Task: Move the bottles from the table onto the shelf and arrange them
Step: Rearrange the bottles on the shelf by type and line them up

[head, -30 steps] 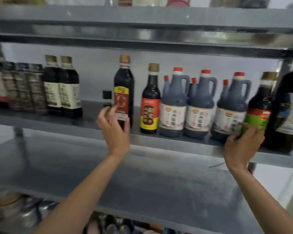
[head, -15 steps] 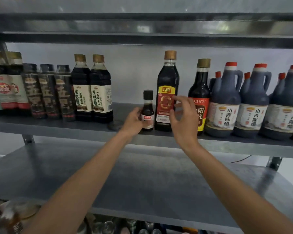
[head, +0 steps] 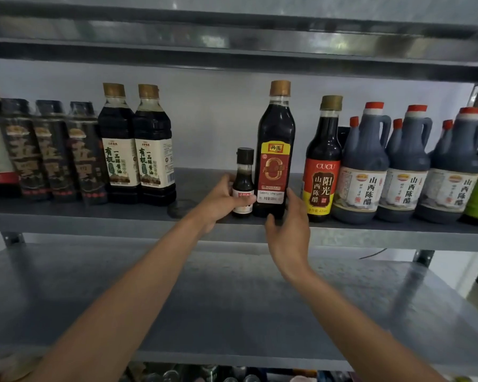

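A grey metal shelf [head: 94,219] carries a row of dark sauce bottles. My left hand [head: 221,198] wraps around a small black-capped bottle [head: 243,177] standing near the shelf's front edge. Right beside it stands a tall dark vinegar bottle with a red and yellow label [head: 276,150]. My right hand [head: 287,230] grips that tall bottle's base, thumb in front and fingers on its right side. To the right come a CUCU vinegar bottle [head: 322,166] and three handled jugs with red caps [head: 403,166].
Left of a gap stand two white-labelled soy sauce bottles [head: 137,150] and several black-wrapped bottles [head: 50,153]. A dark round lid [head: 181,208] lies on the shelf in the gap. A lower shelf board [head: 232,299] stretches below my arms; another shelf [head: 232,40] hangs overhead.
The view has swung left along the shelf. My right hand left the jugs and now holds the tall vinegar bottle's base. My left hand has closed around the small bottle.
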